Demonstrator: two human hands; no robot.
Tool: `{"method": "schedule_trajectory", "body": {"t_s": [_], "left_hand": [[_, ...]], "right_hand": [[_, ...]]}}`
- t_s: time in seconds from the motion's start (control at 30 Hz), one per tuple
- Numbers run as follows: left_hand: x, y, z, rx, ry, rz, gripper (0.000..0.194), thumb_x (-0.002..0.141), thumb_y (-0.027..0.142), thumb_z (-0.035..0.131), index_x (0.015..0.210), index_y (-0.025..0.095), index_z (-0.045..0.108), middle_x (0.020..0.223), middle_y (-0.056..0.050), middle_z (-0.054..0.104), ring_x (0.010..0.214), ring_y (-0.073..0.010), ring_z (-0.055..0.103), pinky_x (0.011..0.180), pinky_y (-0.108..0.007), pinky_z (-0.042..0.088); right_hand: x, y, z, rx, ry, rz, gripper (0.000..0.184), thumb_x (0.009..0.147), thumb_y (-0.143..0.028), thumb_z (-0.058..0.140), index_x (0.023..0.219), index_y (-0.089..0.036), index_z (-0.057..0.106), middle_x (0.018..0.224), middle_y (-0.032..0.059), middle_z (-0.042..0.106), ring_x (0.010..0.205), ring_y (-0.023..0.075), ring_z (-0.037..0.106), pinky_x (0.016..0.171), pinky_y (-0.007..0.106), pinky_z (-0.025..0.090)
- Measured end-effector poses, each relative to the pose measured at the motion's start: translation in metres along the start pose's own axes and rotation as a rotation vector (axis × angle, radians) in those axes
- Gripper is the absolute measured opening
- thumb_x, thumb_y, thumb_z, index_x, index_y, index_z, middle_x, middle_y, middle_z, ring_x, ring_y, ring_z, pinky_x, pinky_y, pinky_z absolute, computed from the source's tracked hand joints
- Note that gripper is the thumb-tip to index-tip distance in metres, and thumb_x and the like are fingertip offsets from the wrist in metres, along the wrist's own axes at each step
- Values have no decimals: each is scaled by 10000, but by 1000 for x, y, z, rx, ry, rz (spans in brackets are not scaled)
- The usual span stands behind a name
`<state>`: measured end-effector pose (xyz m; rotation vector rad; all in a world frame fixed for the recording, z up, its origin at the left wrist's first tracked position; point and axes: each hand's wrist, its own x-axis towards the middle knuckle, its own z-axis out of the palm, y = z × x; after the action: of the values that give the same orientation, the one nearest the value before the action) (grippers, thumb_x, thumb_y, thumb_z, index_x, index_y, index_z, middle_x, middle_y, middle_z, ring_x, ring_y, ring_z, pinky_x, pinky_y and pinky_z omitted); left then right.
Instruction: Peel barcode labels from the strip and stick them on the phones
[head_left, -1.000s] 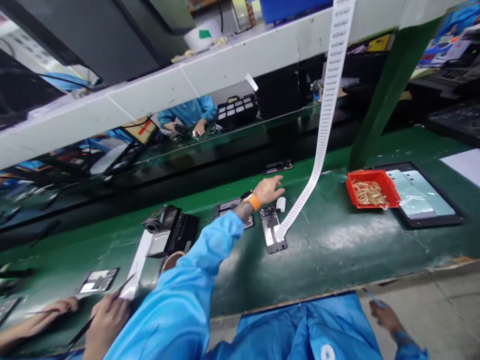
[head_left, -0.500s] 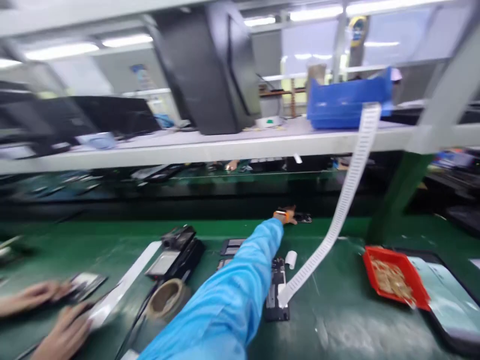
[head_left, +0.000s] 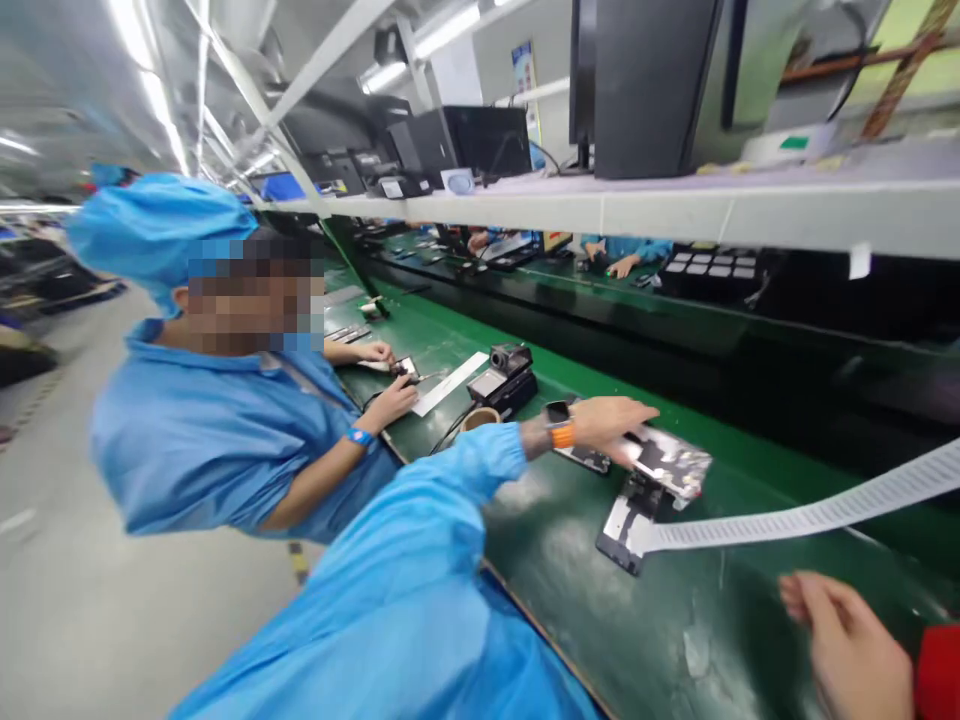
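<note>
My left hand (head_left: 611, 422), with a watch on an orange band, grips an opened phone (head_left: 671, 462) by its left side, fingers over its edge. Its inner parts show in silver and white. Below it another opened phone (head_left: 624, 530) lies on the green bench, partly covered, with a long printed label strip (head_left: 795, 524) across it. A further phone (head_left: 592, 456) is partly hidden under my left wrist. At the lower right my right hand (head_left: 862, 640) hovers above the bench with curled fingers; I cannot see whether anything is inside them.
A co-worker (head_left: 247, 440) in blue sits to the left, both hands on a small device. A black boxy device (head_left: 504, 380), a tape roll (head_left: 480, 418) and a white strip (head_left: 450, 384) lie between us. A shelf (head_left: 645, 208) runs overhead. Something red (head_left: 939, 672) shows beside my right wrist.
My left hand has drawn back from the far edge of the bench with a phone in its grip. The view has swung left, and my right hand has come into sight.
</note>
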<state>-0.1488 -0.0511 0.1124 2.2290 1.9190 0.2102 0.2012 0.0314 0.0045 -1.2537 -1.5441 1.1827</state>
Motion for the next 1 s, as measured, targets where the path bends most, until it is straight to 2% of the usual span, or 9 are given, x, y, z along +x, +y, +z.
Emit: {"method": "schedule_trajectory", "body": {"t_s": [0.13,0.23,0.3,0.4,0.53,0.7,0.83,0.93,1.0], "left_hand": [[-156,15,31,-161,-30,-289,787,805,526,710,1481,203,470,1515,-126,528,1361,-296,544,1167,-376,407],[-211,15,61,-188,13,-486,742,758,563,725,1393,238,524,1406,-66,627,1283,-273,609,1118,-400,468],[-214,10,78,-193,44,-541,711,768,538,722,1356,185,532,1379,-79,640,1284,-265,606,1120,-398,464],[-192,-3,88,-198,32,-550,624,788,443,738,1299,137,550,1389,-100,634,1334,-248,566,1155,-346,418],[-164,-19,80,-157,-54,-523,644,767,354,786,1322,136,541,1421,-141,607,1347,-261,555,1166,-344,405],[-159,-15,61,-22,-49,-438,632,918,352,631,1402,2,423,1495,-219,520,1392,-283,496,1175,-464,383],[-152,36,14,97,82,-280,601,990,387,528,1419,-23,433,1484,-257,520,1382,-317,513,1137,-508,434],[-148,106,-40,108,224,-75,476,1036,380,436,1383,75,552,1361,-171,652,1273,-260,622,1088,-421,515],[-152,153,-73,56,294,83,417,1033,330,407,1394,237,594,1311,-60,698,1261,-212,636,1121,-392,508]], "right_hand": [[39,21,37,-38,72,35,246,734,-449,665,701,-205,653,629,21,673,630,209,654,613,330,553],[45,34,44,-59,42,3,239,765,-440,659,712,-207,651,642,8,665,624,191,640,647,326,547],[43,38,42,-56,14,-8,232,771,-434,664,713,-209,653,652,4,666,615,183,635,646,319,544],[41,38,36,-35,-8,-18,231,766,-431,680,715,-208,653,656,-1,665,609,173,630,634,304,535],[40,35,32,12,-50,-7,283,768,-470,707,741,-193,655,664,10,671,623,174,633,643,306,529],[38,32,29,39,-67,17,374,766,-537,726,761,-169,664,677,37,689,635,175,635,661,316,526],[37,31,29,60,-85,50,410,741,-571,729,763,-167,665,679,44,693,624,182,625,668,338,520],[36,31,29,48,-81,52,392,732,-555,739,766,-171,666,686,43,691,644,191,624,689,356,515],[36,28,29,42,-72,55,366,721,-536,744,760,-180,665,688,43,684,658,197,621,699,367,510]]}}
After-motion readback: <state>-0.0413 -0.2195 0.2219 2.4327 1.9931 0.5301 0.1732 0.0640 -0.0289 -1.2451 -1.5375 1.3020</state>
